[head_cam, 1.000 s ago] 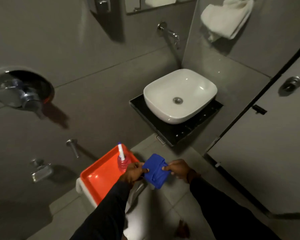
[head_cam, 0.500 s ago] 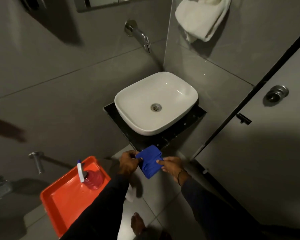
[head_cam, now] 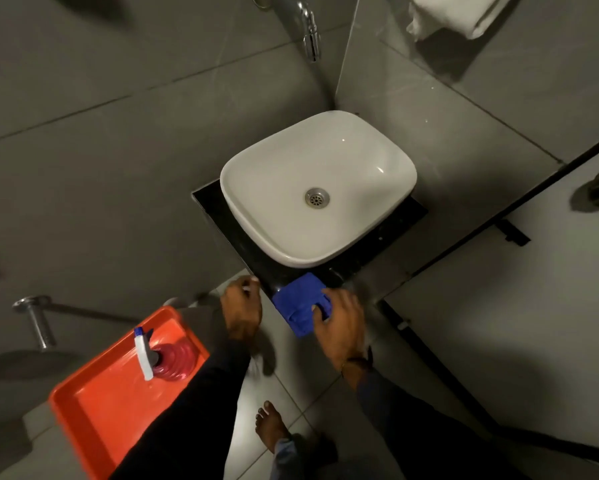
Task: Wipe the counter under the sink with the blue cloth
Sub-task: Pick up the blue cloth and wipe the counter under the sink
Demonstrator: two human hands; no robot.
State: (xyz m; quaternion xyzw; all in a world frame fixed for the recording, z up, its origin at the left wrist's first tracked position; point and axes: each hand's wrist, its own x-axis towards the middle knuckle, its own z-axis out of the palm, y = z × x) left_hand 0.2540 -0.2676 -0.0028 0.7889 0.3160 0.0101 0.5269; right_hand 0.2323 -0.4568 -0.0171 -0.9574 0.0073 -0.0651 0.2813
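Note:
A white basin (head_cam: 318, 188) sits on a black counter (head_cam: 405, 220) in the corner of grey tiled walls. The folded blue cloth (head_cam: 299, 303) lies over the counter's near corner, partly overhanging the edge. My right hand (head_cam: 341, 323) presses on the cloth's right side with fingers curled over it. My left hand (head_cam: 240, 306) hovers just left of the counter's front corner, fingers loosely bent, holding nothing.
An orange tray (head_cam: 93, 410) at lower left carries a spray bottle (head_cam: 163, 355) with pink liquid. A wall tap (head_cam: 308, 26) juts out above the basin. A white towel (head_cam: 453, 12) hangs top right. A grey door (head_cam: 519, 306) stands right. My bare foot (head_cam: 272, 427) is on the floor tiles.
I have stepped closer to the basin. The cloth went from being held in both hands to resting on the counter's near corner. My left hand let go of it.

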